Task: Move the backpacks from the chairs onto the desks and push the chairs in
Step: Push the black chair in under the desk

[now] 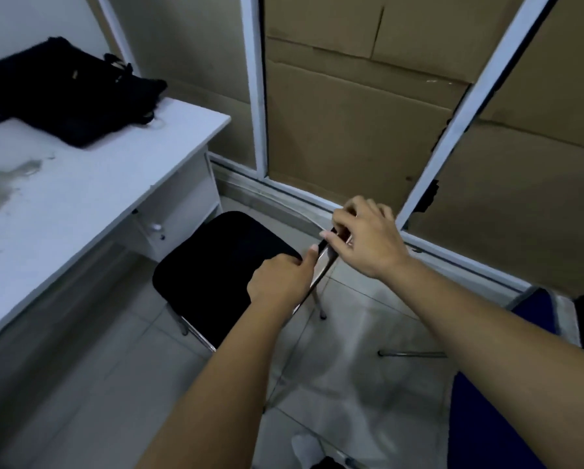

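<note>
Both hands, left hand (278, 280) and right hand (368, 236), curl their fingers round the chair (222, 265) back; backpack (70, 93) lies on the surface (80, 198)

Chair (222, 265) under my hands: seat matt black cloth, back edge and legs shiny chromed metal. Backpack (70, 93) far left: black fabric, matt, slightly fuzzy at edges. Desk (80, 198) top: smooth pale laminate, dull sheen, grey smudged stains near left; drawer knob glossy metal. Cardboard (351, 113) far right: brown, matt, creased. Window frame (258, 96): white painted metal, smooth. Floor (351, 384): pale tiles, faintly glossy.
</note>
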